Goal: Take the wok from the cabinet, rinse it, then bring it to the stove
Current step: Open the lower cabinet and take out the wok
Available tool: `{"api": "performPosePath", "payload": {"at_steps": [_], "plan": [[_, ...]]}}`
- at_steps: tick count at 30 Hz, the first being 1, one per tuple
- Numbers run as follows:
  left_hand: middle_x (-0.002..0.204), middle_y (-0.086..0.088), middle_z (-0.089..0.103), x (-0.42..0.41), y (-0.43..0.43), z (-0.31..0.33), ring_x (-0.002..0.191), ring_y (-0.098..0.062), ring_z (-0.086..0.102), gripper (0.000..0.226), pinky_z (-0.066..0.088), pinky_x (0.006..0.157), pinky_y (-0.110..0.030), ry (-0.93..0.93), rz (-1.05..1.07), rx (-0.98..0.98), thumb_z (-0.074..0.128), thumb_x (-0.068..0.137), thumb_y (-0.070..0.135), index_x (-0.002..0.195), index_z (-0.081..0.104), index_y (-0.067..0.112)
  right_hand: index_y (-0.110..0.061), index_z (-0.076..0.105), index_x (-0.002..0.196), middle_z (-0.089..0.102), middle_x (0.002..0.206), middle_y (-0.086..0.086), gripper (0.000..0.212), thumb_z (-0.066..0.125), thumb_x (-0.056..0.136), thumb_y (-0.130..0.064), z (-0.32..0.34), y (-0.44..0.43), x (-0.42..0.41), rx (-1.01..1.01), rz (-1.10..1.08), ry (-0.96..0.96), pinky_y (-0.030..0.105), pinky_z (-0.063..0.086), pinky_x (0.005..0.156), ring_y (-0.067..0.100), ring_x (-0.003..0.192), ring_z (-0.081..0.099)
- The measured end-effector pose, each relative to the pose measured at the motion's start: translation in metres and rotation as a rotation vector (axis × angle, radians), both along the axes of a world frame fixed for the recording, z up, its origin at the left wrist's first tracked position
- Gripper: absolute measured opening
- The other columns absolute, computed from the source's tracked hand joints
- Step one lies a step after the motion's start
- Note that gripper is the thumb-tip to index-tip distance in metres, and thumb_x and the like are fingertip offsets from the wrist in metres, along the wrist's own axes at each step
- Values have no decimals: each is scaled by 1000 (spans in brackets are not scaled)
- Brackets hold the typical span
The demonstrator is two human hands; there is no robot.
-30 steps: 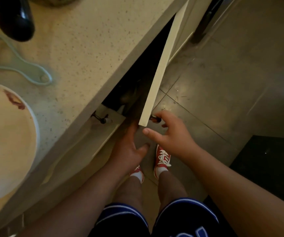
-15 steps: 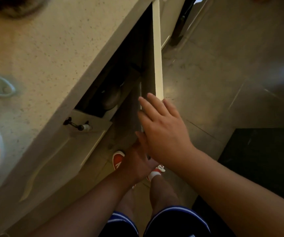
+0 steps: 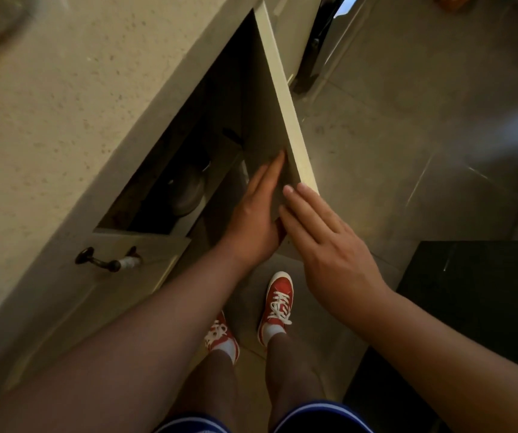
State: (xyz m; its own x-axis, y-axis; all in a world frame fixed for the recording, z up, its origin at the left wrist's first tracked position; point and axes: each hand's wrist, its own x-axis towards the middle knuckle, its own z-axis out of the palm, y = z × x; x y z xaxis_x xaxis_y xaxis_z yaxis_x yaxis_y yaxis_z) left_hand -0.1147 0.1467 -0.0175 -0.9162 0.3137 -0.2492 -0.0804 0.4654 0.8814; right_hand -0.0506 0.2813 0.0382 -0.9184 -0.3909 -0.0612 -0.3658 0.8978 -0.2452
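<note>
Speckled beige stone fills the left of the view: the countertop (image 3: 64, 104), cut off at the top and left edges, with a dark blurred round shape at its top-left corner that cannot be identified. Grey floor tiles (image 3: 423, 120) spread over the right side, and a black mat (image 3: 476, 292) runs out of view at the lower right. Below the counter edge the cabinet (image 3: 189, 157) stands open; its inside is deep in shadow and most of its contents cannot be made out. The cream cabinet door (image 3: 285, 114) is swung outward, seen edge-on. The neighbouring closed door (image 3: 95, 292) carries a dark handle (image 3: 107, 260) with a pale end.

Inside the cabinet, low and near the front, lies a rounded grey metal vessel, apparently the wok (image 3: 187, 190); only a curved, dully shining part shows, and the rest is lost in the dark or hidden by the counter edge.

The left hand (image 3: 256, 214) lies flat against the inner face of the open door, fingers extended, gripping nothing. The right hand (image 3: 326, 245) is spread open with its fingertips (image 3: 288, 190) at the door's lower corner, also holding nothing. Beneath them stand two red shoes (image 3: 278, 303) with white laces, partly hidden by the legs.
</note>
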Motion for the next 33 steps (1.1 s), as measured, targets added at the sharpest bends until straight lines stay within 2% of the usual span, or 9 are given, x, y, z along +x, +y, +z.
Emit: {"api": "performPosePath", "payload": {"at_steps": [3,6,9,11,17,22,28,31,33], "plan": [[163,1,13,-22,19,4,144,-25,31,100,43,105,-39,54,-3,-16,68,88,17,152,-2,49,4,50,138,35,151,31,52,52,86,8,-9,19,5,-42,-152,46,47,36,107,44,140,33],[163,6,7,-30,37,-2,146,-25,26,108,39,102,-34,53,17,-1,73,85,17,150,-6,53,1,52,136,40,147,33,51,58,86,4,-15,43,4,-114,-249,54,36,52,87,45,124,53],[162,7,7,-31,54,-8,146,-18,23,109,32,101,-19,71,41,50,75,84,19,151,-5,52,-3,46,139,53,136,27,56,62,86,2,-18,69,-5,-233,-308,90,20,47,85,34,112,60],[162,5,9,-33,66,-11,145,-15,25,110,33,103,-20,79,67,81,77,83,19,152,-3,48,-6,41,142,59,129,21,64,69,84,0,-19,85,-11,-276,-381,71,12,38,84,26,106,60],[160,6,11,-47,108,-13,142,-11,29,110,40,111,-33,106,139,98,76,81,14,154,1,46,-7,59,126,68,111,13,45,72,83,-11,-19,134,-45,-288,-518,97,29,52,79,22,97,65],[159,8,14,-63,136,-14,142,-14,33,109,45,108,-40,120,169,102,75,82,13,152,1,49,-8,68,109,70,99,8,29,76,83,-17,-16,174,-82,-290,-551,152,20,46,72,13,86,60],[156,9,20,-78,147,-13,138,-12,38,102,48,105,-39,88,166,135,72,83,11,151,6,49,-10,70,107,71,99,6,27,76,83,-20,-11,204,-111,-297,-522,124,28,48,73,17,86,62],[150,6,31,-78,143,-10,128,-8,46,89,52,95,-29,52,131,119,70,86,12,151,21,46,-11,66,111,69,101,6,30,70,87,-27,-9,205,-115,-220,-490,99,32,48,75,20,89,61],[139,2,50,-74,131,-6,120,-9,54,64,54,92,-29,-21,93,38,67,90,16,146,41,34,-11,60,121,68,111,9,40,65,87,-33,-11,197,-111,-72,-473,112,41,45,89,27,105,60]]}}
